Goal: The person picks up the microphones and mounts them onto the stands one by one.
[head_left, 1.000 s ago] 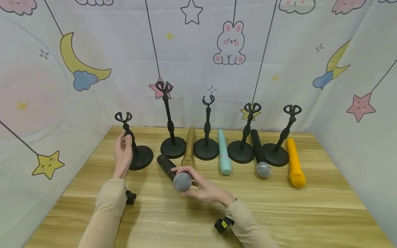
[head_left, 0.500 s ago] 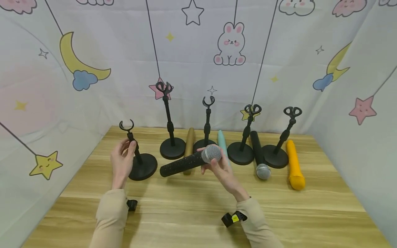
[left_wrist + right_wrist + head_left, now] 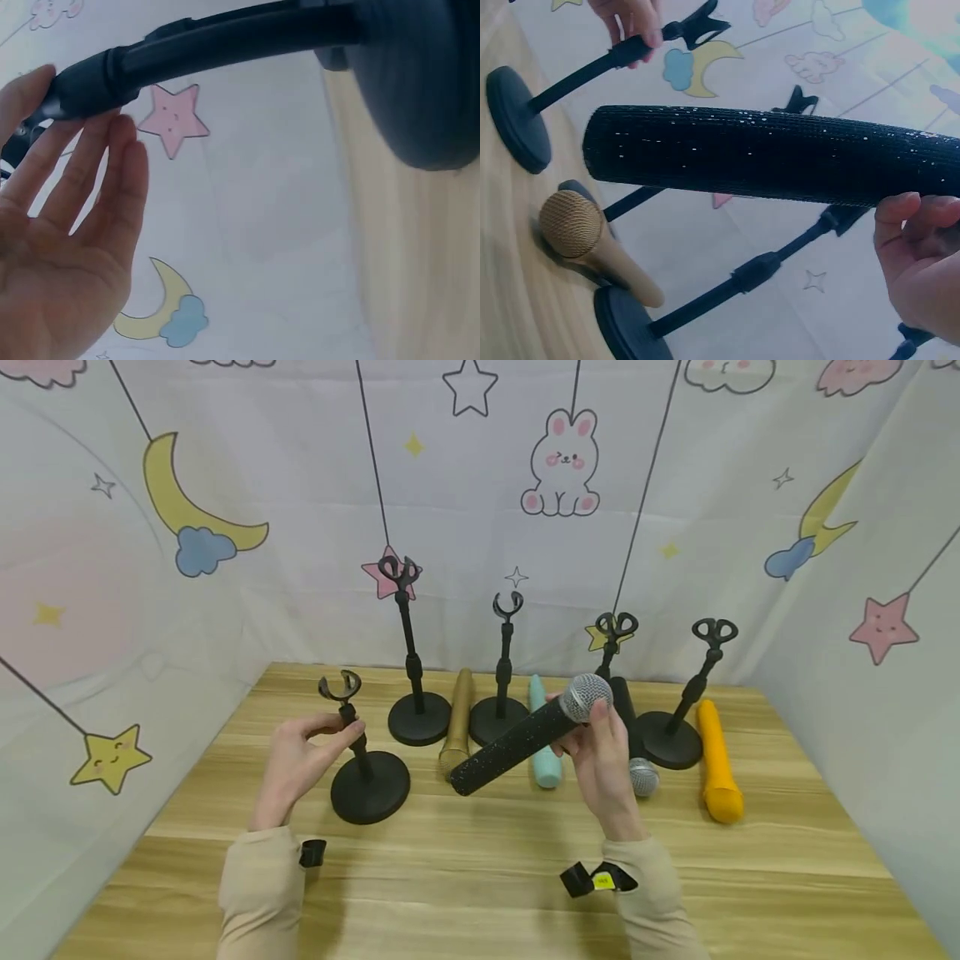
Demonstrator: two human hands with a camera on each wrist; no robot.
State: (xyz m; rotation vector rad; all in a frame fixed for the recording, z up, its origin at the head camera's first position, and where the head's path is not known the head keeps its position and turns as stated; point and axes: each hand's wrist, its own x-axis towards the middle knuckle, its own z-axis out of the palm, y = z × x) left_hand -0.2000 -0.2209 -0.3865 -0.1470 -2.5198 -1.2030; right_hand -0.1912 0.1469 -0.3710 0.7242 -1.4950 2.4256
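Between thumb and fingers my left hand (image 3: 300, 760) pinches the upper post of a short black microphone stand (image 3: 371, 789), just below its clip. In the left wrist view the thumb and fingers meet the stand's post (image 3: 225, 46) from both sides. My right hand (image 3: 603, 760) grips a black speckled microphone (image 3: 517, 745) near its silver mesh head, holding it tilted in the air with the handle end low and to the left. The right wrist view shows the microphone's handle (image 3: 765, 154) across the middle, pointing toward the left hand's stand (image 3: 574, 82).
Several more black stands line the back: a tall one (image 3: 418, 718), a middle one (image 3: 498, 718), and one at right (image 3: 671, 739). Among them lie a gold microphone (image 3: 459, 718), a mint one (image 3: 547, 768), a black silver-headed one (image 3: 643, 777) and an orange one (image 3: 718, 768).
The right hand has lifted the black speckled microphone off the table and carried it up and right. The left hand has taken hold of the short stand and brought it rightward and nearer.
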